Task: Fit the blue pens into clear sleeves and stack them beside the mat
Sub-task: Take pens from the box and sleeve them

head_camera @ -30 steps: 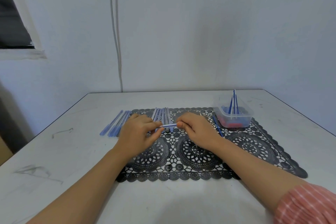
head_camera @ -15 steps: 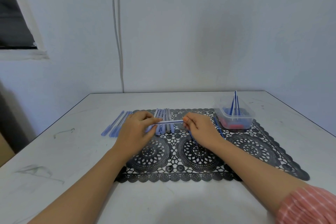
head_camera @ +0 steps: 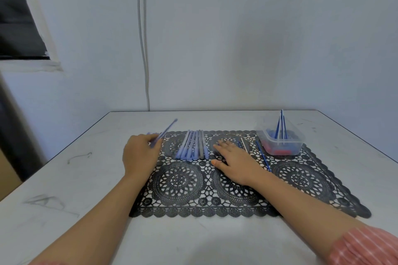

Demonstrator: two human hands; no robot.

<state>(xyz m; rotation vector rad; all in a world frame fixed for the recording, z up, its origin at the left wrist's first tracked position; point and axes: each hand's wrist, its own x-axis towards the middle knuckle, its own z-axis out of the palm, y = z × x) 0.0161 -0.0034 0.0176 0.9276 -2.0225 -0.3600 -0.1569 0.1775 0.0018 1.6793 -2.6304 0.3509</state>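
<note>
The sleeved pen [head_camera: 165, 131] is in the air over the mat's left edge, its far end tilted up and away. The left hand [head_camera: 140, 154] grips its near end, fingers curled round it. The grip is blurred, so how much pen lies inside the hand cannot be told. Any pile on the table [head_camera: 86, 178] there is hidden behind the hand.

The pen looks light, stiff and slim, with a smooth round barrel that would probably roll. It seems best pinched mid-barrel, laid down parallel to its neighbours and released low. Squeezing the sleeve's end could push the insert back out.

A row of sleeves [head_camera: 192, 145] lies side by side on the mat [head_camera: 312, 180]. Right of them the right hand [head_camera: 235, 158] rests flat, fingers straight and spread, holding nothing. Its fingertips are near a white stick [head_camera: 244, 145], and whether they touch it cannot be told. A loose pen [head_camera: 263, 157] lies just beyond. More pens [head_camera: 281, 123] stand upright in the tub [head_camera: 286, 146] at the mat's far right corner.
</note>
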